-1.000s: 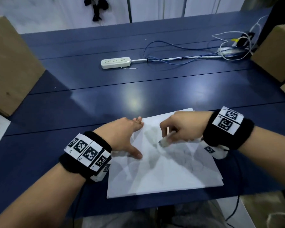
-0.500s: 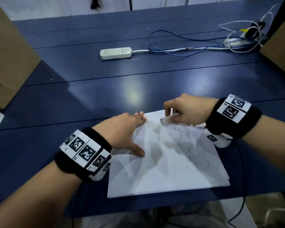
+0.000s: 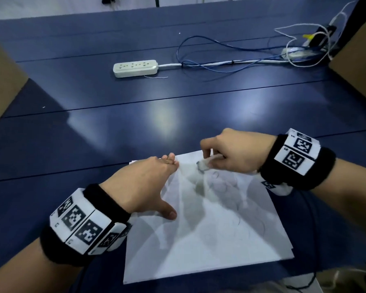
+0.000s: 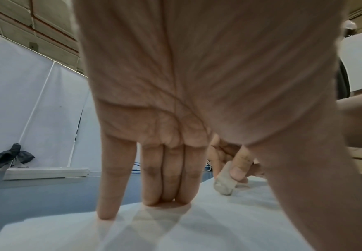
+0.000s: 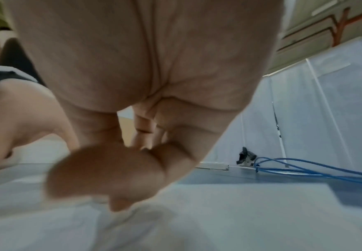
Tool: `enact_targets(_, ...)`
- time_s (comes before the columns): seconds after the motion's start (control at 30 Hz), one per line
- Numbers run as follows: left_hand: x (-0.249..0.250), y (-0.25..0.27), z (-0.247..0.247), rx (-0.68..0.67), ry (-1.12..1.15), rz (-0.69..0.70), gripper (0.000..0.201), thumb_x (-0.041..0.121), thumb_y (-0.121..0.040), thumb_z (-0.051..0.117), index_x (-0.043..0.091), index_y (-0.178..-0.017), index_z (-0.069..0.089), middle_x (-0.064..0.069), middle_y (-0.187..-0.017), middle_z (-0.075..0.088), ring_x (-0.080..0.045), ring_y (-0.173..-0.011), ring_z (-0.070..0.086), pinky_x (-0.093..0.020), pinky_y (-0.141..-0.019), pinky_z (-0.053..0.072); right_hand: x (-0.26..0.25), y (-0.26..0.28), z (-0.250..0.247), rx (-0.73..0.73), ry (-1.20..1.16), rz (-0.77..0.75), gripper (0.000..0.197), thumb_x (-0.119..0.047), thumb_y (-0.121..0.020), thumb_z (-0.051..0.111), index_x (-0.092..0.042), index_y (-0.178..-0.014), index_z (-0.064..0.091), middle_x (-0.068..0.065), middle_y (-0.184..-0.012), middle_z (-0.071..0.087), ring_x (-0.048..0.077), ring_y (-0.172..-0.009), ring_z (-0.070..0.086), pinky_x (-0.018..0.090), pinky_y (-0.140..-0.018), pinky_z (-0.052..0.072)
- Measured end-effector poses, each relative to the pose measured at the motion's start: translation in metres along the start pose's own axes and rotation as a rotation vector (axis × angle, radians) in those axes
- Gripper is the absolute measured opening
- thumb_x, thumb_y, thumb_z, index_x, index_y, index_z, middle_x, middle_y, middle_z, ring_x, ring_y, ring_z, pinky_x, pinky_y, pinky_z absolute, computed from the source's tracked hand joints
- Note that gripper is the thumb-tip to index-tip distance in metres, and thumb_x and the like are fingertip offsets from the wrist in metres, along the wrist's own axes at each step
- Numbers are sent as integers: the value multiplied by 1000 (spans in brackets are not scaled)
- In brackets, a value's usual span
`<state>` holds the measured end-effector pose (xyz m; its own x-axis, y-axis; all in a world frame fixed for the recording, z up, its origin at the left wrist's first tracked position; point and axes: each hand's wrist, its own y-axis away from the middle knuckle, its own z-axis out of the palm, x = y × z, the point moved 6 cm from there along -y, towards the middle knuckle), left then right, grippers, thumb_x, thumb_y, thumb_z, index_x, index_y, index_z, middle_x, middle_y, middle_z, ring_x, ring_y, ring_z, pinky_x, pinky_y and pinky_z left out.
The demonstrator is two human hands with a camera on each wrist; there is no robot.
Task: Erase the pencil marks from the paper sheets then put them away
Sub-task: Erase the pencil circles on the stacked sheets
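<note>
A small stack of white paper sheets (image 3: 207,246) lies on the dark blue table (image 3: 114,127), faint pencil loops showing on its right half. My left hand (image 3: 148,185) lies flat on the stack's left edge, straight fingers (image 4: 169,178) pressing the paper (image 4: 197,224) down. My right hand (image 3: 230,153) pinches a white eraser (image 3: 203,164) near the sheet's far edge; in the left wrist view the eraser (image 4: 225,183) has its tip on the paper. The right wrist view is blurred and shows curled fingers (image 5: 103,171) over the paper (image 5: 218,217), eraser hidden.
A white power strip (image 3: 135,68) lies farther back on the table, with blue and white cables (image 3: 230,62) trailing right. Cardboard boxes stand at the left (image 3: 2,81) and right (image 3: 355,58) table edges. White panels form the back wall.
My right hand with the eraser moved from mid-sheet toward the paper's far edge, then shifted slightly left along it. My left hand stayed pressed on the paper.
</note>
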<state>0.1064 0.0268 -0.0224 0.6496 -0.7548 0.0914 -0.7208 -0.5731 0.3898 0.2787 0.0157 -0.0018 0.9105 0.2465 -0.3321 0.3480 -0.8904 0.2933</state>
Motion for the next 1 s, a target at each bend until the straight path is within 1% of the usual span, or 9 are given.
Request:
enact_targets(0.07, 2, 0, 0, -10, -21, -6, 110, 71, -57, 77, 26, -148, 34, 9, -162, 19, -12, -137, 41, -32, -104, 43, -9, 11, 14, -98, -40, -57, 26, -50, -85, 56, -25, -94, 58, -5, -68, 62, 11, -63, 53, 32, -60, 49)
enact_targets(0.17, 4, 1, -2, -41, -47, -19, 108, 72, -57, 76, 26, -146, 36, 10, -162, 21, -12, -133, 44, -28, -100, 43, -25, 27, 29, -217, -126, -99, 32, -58, -83, 63, -27, -90, 62, -8, -65, 62, 8, -62, 55, 32, -58, 50)
enact_targets(0.3, 9, 0, -6, -74, -81, -37, 99, 72, -55, 77, 22, -134, 47, 7, -151, 40, -14, -119, 52, -33, -91, 49, 0, 6, 3, 8, -11, 12, 22, -46, -89, 59, -24, -91, 58, -11, -55, 55, 7, -63, 57, 27, -52, 39)
enact_targets(0.37, 10, -3, -7, -87, -104, -45, 93, 71, -53, 79, 21, -126, 51, 5, -144, 46, -14, -113, 54, -35, -87, 51, 10, 3, -5, 99, 35, 50, 23, -46, -91, 55, -24, -91, 55, -9, -62, 55, 22, -76, 59, 29, -52, 36)
enact_targets(0.57, 8, -4, -3, -104, -102, -69, 90, 70, -52, 81, 20, -121, 52, 4, -140, 49, -17, -108, 53, -39, -83, 53, -23, 26, 31, -226, -138, -123, 38, -62, -77, 56, -27, -89, 60, -3, -63, 64, 19, -60, 62, 39, -56, 53)
enact_targets(0.67, 9, -3, -5, -98, -112, -55, 86, 70, -53, 81, 21, -118, 53, 3, -140, 49, -17, -107, 53, -35, -81, 50, -5, 4, 9, -29, 16, -40, 24, -48, -86, 60, -25, -94, 60, -8, -59, 57, 15, -61, 57, 34, -59, 48)
enact_targets(0.77, 10, -3, -6, -92, -121, -49, 86, 70, -53, 81, 20, -117, 54, 2, -142, 49, -18, -109, 54, -36, -82, 51, 8, -1, -6, 104, 71, 9, 26, -48, -91, 55, -23, -95, 58, -12, -62, 54, 20, -67, 55, 33, -61, 47)
enact_targets(0.93, 3, -8, -1, -109, -88, -98, 89, 72, -45, 81, 19, -111, 55, 0, -137, 51, -21, -102, 56, -40, -78, 55, -20, 27, 31, -289, -180, -58, 29, -57, -82, 66, -29, -87, 63, -1, -65, 66, 17, -55, 61, 31, -52, 53)
enact_targets(1.0, 4, -9, -2, -113, -99, -101, 84, 71, -44, 83, 19, -103, 55, 0, -134, 53, -22, -98, 57, -38, -74, 54, -14, 17, 23, -183, -93, -57, 22, -49, -85, 65, -28, -88, 61, -2, -63, 64, 13, -55, 59, 32, -55, 53)
